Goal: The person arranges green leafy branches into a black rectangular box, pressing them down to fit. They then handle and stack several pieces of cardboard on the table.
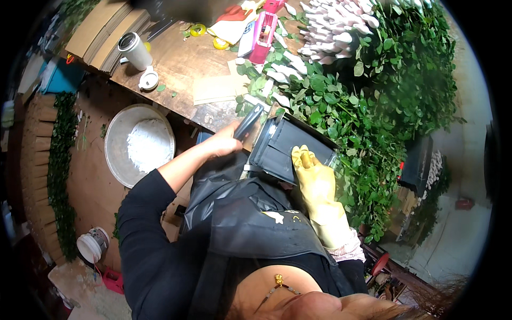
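Observation:
My left hand point(226, 140), bare, is closed around a black hand tool point(249, 122) with a pale edge along its top; its exact kind is not clear. The tool's far end points away from me, beside the left edge of a black rectangular wrapper point(282, 144). This wrapper lies at the table's near edge against my dark apron point(256, 216). My right hand point(313, 178), in a yellow rubber glove, rests on the wrapper's right part with its fingers stretched out on the black surface. What is inside the wrapper is hidden.
Leafy green stems point(368, 128) pile at the right, with white-sleeved buds point(338, 26) behind. A pink tape dispenser point(264, 37), cardboard pieces point(221, 89) and a white canister point(135, 52) sit on the wooden table point(176, 53). A tub point(112, 149) of white material stands left.

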`<state>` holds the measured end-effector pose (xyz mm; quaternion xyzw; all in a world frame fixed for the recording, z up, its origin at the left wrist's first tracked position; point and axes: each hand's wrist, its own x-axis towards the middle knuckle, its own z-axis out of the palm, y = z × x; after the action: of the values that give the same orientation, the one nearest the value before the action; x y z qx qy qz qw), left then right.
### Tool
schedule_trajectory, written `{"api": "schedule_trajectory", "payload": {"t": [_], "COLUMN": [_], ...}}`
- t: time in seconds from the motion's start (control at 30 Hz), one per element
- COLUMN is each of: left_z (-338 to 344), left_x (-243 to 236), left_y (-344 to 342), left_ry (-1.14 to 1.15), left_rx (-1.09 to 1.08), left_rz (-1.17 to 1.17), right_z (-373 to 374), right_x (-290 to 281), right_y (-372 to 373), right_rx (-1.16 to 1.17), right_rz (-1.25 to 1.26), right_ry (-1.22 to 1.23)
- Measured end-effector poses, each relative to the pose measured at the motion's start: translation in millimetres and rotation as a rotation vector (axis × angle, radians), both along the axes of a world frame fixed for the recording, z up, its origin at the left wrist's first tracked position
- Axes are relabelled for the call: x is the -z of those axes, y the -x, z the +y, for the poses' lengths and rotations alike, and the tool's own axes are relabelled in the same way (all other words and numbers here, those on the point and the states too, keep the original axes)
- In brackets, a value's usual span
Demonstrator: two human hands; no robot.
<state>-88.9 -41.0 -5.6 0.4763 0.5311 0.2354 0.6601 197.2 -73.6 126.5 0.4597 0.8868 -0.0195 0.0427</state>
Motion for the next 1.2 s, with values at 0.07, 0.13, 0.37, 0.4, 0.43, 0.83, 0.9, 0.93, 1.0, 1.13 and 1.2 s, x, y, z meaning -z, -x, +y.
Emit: {"api": "schedule_trajectory", "payload": {"t": [0.07,0.13,0.37,0.4,0.43,0.83,0.9,0.93,1.0,1.13,1.2], "left_z": [-11.9,-14.4,6.3,7.2,7.2,-28.5,-33.9,-39.5,-45.3,-35.0,-26.4], "left_x": [-11.0,-31.0,-69.8,-72.2,-76.3,-48.7,-30.5,-32.8,-39.1,-43.9,-41.4], "left_y": [-1.0,4.2,15.2,10.6,3.8,30.8,27.1,20.9,16.0,17.0,15.8], "left_ry": [-0.154,-0.192,-0.327,-0.329,-0.331,-0.805,-1.151,-1.220,-1.355,-1.613,-1.609], "left_rx": [0.082,0.200,0.520,0.538,0.554,0.356,0.345,0.377,0.390,0.437,0.477], "left_rz": [0.143,0.252,0.407,0.488,0.568,0.915,0.991,1.055,0.978,0.955,0.908], "right_z": [-2.2,-1.2,-0.3,-0.1,0.7,-3.3,-3.3,-2.0,-4.5,-5.9,-5.4], "right_x": [3.7,7.0,3.8,5.6,6.9,17.6,21.9,22.0,15.8,18.5,17.6], "right_y": [-3.0,-4.0,0.9,0.0,-1.5,-5.7,-9.8,-7.9,-2.8,-0.8,0.1], "right_rx": [0.024,0.015,0.035,0.028,0.010,-0.003,0.017,0.001,0.016,0.085,0.090], "right_rz": [0.028,0.054,0.076,0.080,0.046,0.044,0.034,0.041,0.009,-0.015,-0.036], "right_ry": [0.007,-0.002,-0.007,-0.022,-0.026,-0.041,-0.035,-0.043,-0.059,-0.003,-0.002]}}
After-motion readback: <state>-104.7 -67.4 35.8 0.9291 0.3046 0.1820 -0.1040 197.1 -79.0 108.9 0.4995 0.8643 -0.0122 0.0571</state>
